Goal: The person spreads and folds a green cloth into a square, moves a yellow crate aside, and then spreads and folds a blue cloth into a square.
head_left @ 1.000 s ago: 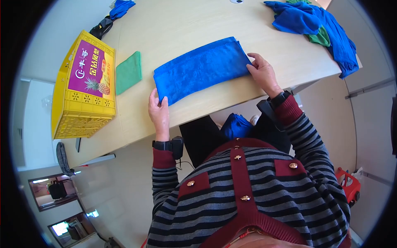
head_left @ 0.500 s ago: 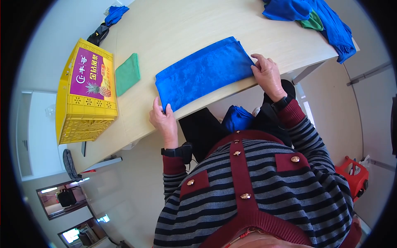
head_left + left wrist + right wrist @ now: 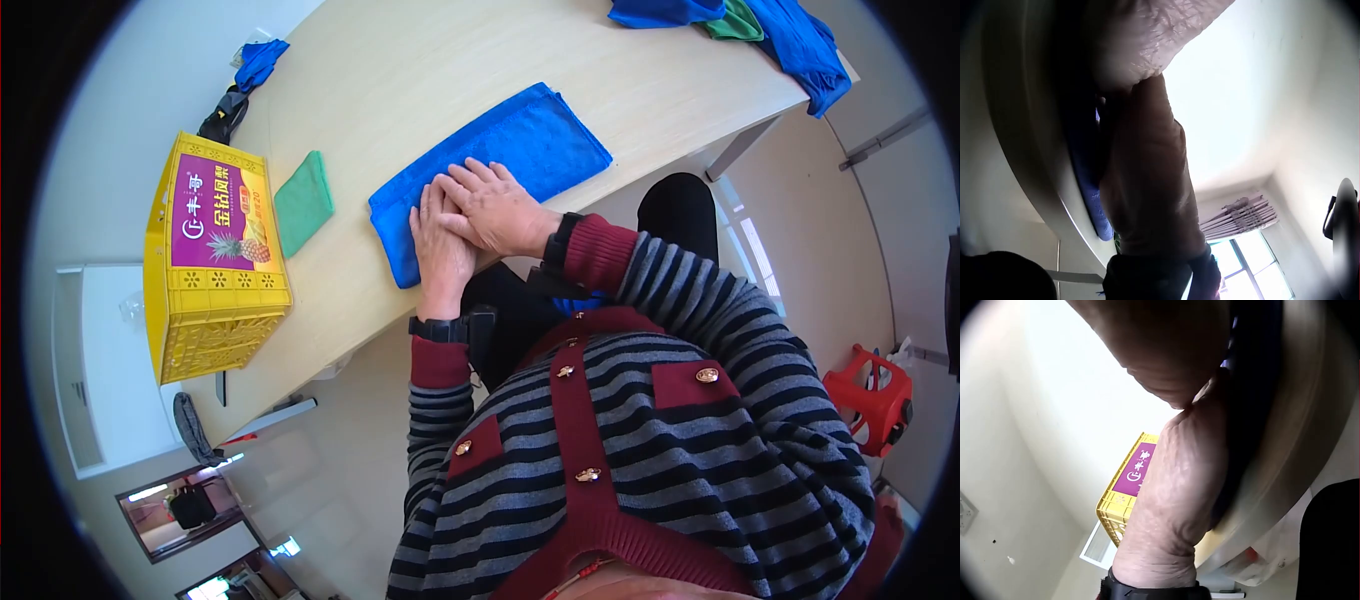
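A folded blue cloth (image 3: 545,150) lies near the front edge of the table, and both hands rest on its left half. The left hand (image 3: 440,250) lies flat on it with straight fingers. Overlapping that hand, the right hand (image 3: 500,215) spreads its fingers on the cloth, covering part of the left hand's thumb side. In the left wrist view, the edge of the blue cloth (image 3: 1088,194) shows beside the hands. The right wrist view has the left hand (image 3: 1179,487) close below the right hand (image 3: 1166,344). A folded green cloth (image 3: 304,203) lies left of the blue one.
A yellow plastic crate (image 3: 220,330) with a purple pineapple label stands at the table's left. Blue and green fabric (image 3: 800,50) hangs over the far right corner. A dark item and a blue cloth (image 3: 260,63) lie at the back left. A red stool (image 3: 872,400) stands right.
Both hands have moved from the cloth's two ends to its left half, the right hand travelling left to meet the left hand. The head view has shifted slightly; the cloth remains folded.
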Action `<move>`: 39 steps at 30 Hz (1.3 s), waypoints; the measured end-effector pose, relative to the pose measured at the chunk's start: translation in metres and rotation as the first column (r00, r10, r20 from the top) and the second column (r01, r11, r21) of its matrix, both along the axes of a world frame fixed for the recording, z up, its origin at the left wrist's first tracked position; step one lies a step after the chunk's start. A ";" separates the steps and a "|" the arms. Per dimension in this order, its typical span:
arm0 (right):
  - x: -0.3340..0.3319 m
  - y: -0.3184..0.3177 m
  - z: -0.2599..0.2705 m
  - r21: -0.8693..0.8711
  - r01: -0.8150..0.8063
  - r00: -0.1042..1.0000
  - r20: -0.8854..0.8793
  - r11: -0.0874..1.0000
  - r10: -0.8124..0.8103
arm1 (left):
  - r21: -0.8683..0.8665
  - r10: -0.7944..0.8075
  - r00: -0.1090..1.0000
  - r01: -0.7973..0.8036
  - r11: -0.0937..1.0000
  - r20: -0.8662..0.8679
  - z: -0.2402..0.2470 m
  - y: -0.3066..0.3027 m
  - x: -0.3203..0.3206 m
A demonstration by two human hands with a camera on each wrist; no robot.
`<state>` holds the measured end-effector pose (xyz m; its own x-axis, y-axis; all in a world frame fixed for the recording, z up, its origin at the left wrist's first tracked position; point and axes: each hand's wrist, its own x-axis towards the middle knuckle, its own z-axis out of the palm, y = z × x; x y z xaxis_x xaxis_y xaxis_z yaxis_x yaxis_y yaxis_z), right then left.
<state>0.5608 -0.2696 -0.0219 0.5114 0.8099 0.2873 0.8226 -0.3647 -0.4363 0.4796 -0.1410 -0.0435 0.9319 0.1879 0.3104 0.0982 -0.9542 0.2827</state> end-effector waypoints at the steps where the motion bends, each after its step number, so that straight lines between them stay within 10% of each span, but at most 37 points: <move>1: 0.006 0.003 -0.001 -0.025 0.035 0.999 0.025 0.999 -0.035 | -0.037 0.021 0.999 -0.022 0.999 -0.026 -0.003 0.002 0.003; 23: 0.096 -0.063 -0.016 -0.191 0.392 0.892 0.318 0.900 -0.321 | 0.036 0.298 0.939 -0.296 0.954 -0.175 -0.016 0.067 -0.026; 29: 0.135 -0.105 -0.008 0.044 0.397 0.917 -0.053 0.917 -0.395 | 0.051 0.378 0.909 -0.375 0.926 -0.174 -0.013 0.070 -0.029; 39: 0.070 -0.073 -0.007 -0.003 0.261 0.945 0.204 0.965 -0.255 | 0.107 0.003 1.000 -0.002 0.994 -0.010 0.003 -0.003 0.003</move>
